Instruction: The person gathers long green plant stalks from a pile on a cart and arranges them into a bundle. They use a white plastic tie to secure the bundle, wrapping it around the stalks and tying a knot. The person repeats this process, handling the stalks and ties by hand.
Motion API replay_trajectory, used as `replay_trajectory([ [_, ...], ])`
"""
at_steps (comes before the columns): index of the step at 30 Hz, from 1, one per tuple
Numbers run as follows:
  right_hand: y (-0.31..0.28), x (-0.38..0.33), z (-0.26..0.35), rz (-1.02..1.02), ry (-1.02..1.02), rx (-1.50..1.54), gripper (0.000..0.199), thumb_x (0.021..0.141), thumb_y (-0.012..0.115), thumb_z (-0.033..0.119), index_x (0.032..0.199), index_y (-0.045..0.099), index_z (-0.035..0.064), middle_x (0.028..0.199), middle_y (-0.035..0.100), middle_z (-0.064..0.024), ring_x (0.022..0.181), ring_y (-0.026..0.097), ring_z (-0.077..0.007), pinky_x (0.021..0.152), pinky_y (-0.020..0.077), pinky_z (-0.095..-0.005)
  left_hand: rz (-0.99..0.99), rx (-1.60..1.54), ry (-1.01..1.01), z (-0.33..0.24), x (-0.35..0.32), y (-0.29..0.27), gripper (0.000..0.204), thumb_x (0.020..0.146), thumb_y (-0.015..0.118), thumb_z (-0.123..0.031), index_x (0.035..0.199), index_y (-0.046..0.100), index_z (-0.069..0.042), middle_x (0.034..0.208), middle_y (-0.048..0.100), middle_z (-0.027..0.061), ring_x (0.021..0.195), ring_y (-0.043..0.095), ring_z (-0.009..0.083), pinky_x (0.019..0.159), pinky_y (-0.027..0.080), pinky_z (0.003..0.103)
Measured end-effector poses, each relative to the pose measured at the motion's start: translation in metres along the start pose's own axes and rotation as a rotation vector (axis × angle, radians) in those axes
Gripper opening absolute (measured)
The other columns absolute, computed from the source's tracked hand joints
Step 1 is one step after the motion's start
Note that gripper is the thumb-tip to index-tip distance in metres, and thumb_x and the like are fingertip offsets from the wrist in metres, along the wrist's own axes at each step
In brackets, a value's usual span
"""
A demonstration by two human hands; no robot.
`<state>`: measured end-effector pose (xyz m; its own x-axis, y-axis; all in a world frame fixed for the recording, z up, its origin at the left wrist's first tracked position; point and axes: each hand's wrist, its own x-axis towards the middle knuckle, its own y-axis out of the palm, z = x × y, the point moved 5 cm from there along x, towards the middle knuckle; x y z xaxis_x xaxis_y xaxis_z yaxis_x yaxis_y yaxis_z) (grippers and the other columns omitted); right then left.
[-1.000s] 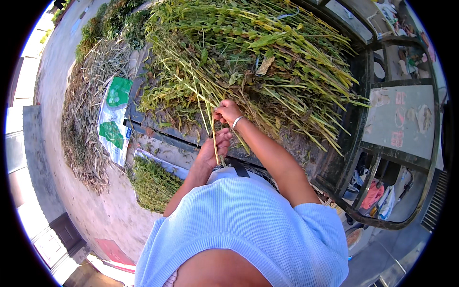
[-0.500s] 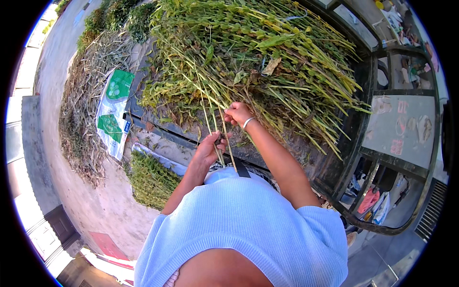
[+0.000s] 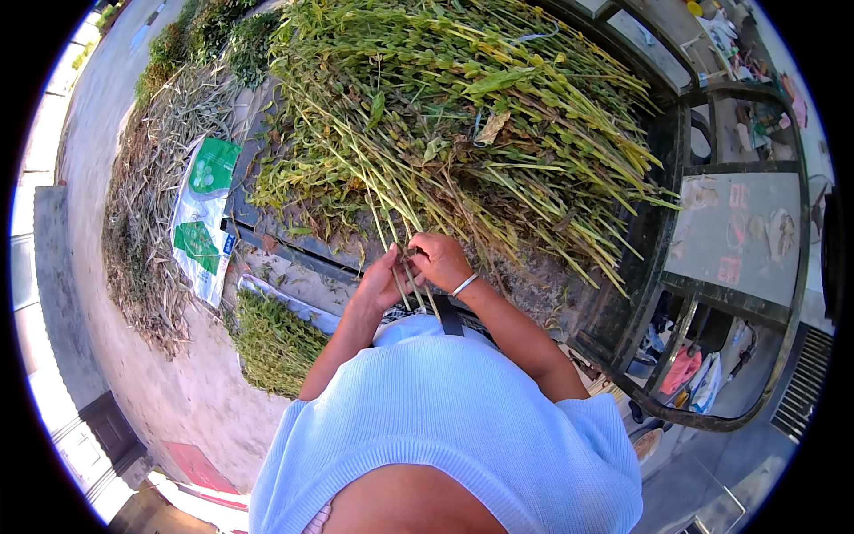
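In front of me a big heap of cut plants (image 3: pixel 436 116), green to yellow with leafy tops and long pale stems, lies on a dark metal cart bed (image 3: pixel 347 233). A few plant stalks (image 3: pixel 384 227) run from the heap down toward my waist. My left hand (image 3: pixel 382 283) is curled round these stalks near their lower ends. Right beside it, almost touching, my right hand (image 3: pixel 443 265) pinches at the stalks, its fingertips meeting the left hand's. A pale band circles the right wrist. The fingers partly hide the stalks between them.
Dark metal rails (image 3: pixel 654 240) of the cart rise on the right. To the left lie dry stalks (image 3: pixel 133 231), a green-and-white sack (image 3: pixel 203 209) and a smaller green bundle (image 3: pixel 277 343) on the concrete ground. Assorted clutter (image 3: pixel 689 369) shows beyond the rails.
My right hand has come down the stalks toward my body and now meets the left hand. The left hand stays near the same place. The view has shifted slightly.
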<state>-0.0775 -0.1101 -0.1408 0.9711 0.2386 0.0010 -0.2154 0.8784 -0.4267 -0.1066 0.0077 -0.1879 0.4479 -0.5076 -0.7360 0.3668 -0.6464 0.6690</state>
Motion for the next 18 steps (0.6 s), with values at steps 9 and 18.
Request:
replay_trajectory([
  [9, -0.094, -0.135, -0.065, 0.866, 0.335, -0.565, 0.029, 0.069, 0.072, 0.021, 0.092, 0.062, 0.0053, 0.078, 0.065, -0.0079, 0.074, 0.063, -0.0235, 0.067, 0.0490, -0.0363, 0.078, 0.074, 0.053, -0.001, 0.002, -0.020, 0.030, 0.095, 0.044, -0.021, 0.110, 0.050, 0.005, 0.109, 0.055, 0.0166, 0.067, 0.044, 0.0088, 0.054, 0.043, 0.018],
  [18, -0.033, 0.024, -0.046, -0.016, 0.263, -0.064, 0.036, 0.073, 0.070, 0.030, 0.094, 0.061, 0.0017, 0.077, 0.065, -0.0129, 0.068, 0.063, -0.0259, 0.062, 0.0498, -0.0353, -0.022, 0.261, 0.015, 0.001, 0.003, -0.010, 0.017, 0.093, 0.048, -0.016, 0.099, 0.056, -0.003, 0.088, 0.062, 0.0083, 0.059, 0.048, 0.0084, 0.045, 0.037, 0.019],
])
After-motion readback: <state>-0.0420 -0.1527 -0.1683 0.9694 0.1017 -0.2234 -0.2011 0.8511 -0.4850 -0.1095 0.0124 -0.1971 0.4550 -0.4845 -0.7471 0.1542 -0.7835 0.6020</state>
